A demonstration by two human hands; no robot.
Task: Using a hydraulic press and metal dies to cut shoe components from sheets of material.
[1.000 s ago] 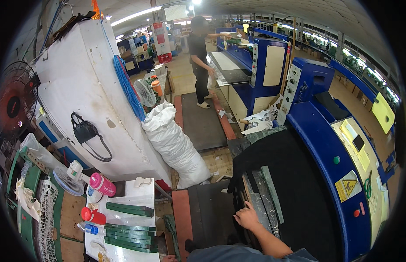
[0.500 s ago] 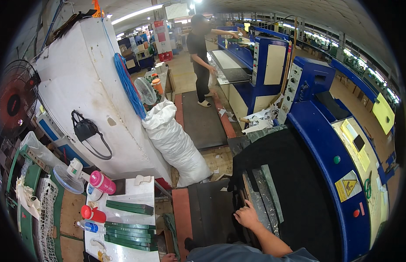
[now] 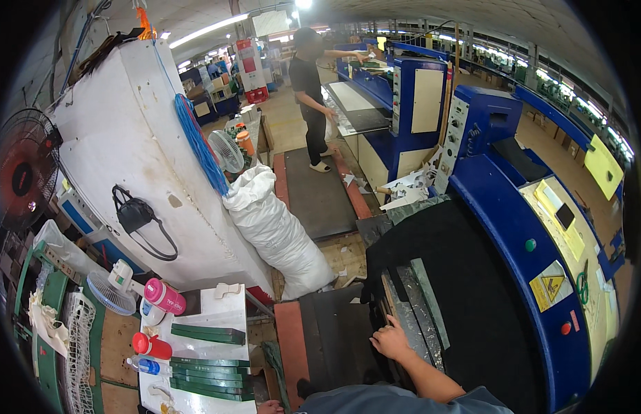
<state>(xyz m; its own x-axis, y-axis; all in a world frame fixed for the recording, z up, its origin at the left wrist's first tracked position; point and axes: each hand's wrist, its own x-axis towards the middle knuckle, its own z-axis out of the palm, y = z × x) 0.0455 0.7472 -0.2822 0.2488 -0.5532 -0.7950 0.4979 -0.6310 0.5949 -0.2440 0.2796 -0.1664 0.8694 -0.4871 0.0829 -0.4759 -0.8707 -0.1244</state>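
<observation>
My right hand (image 3: 391, 339) rests at the left edge of a set of long narrow strips on the black cloth-covered machine bed (image 3: 482, 303). Its index finger stretches along a brown wood-coloured strip (image 3: 389, 297), fingers loosely spread and not wrapped round anything I can see. Beside that strip lie a dark speckled strip (image 3: 418, 314) and a grey-green strip (image 3: 429, 300). Only part of my left hand (image 3: 270, 407) shows at the lower edge, low beside the white table (image 3: 220, 303); its fingers are hidden.
Green bars (image 3: 209, 370), a red-lidded jar (image 3: 151, 346), a pink tumbler (image 3: 164, 296) and a bottle (image 3: 146, 365) stand on the white table. A stuffed white sack (image 3: 282, 238) leans by a white pillar (image 3: 148, 165). The blue machine (image 3: 514, 255) curves around the right; another person (image 3: 310, 96) stands farther off.
The view has shifted slightly, so the white table sits a little farther right. My right hand stays on the strips, and the strips have not visibly moved.
</observation>
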